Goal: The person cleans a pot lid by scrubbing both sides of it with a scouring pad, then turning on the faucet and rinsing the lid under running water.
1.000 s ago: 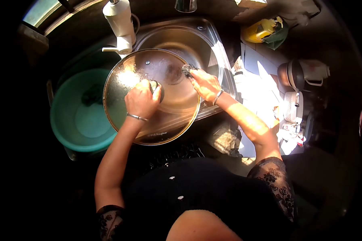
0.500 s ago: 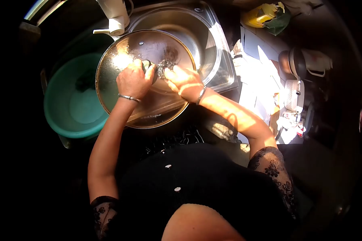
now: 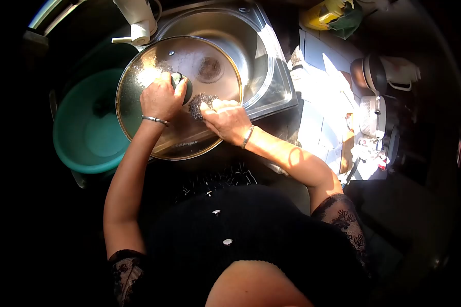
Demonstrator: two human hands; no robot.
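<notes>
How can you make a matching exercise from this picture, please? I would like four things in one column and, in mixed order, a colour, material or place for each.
Things:
1. Lid
2. Scrubber
3. Basin
4. Sink

Descriptions:
A. green
B. gripped by the left hand
C. shiny metal
D. held in the right hand

Pairs: 1-B, 2-D, 3-A, 4-C
</notes>
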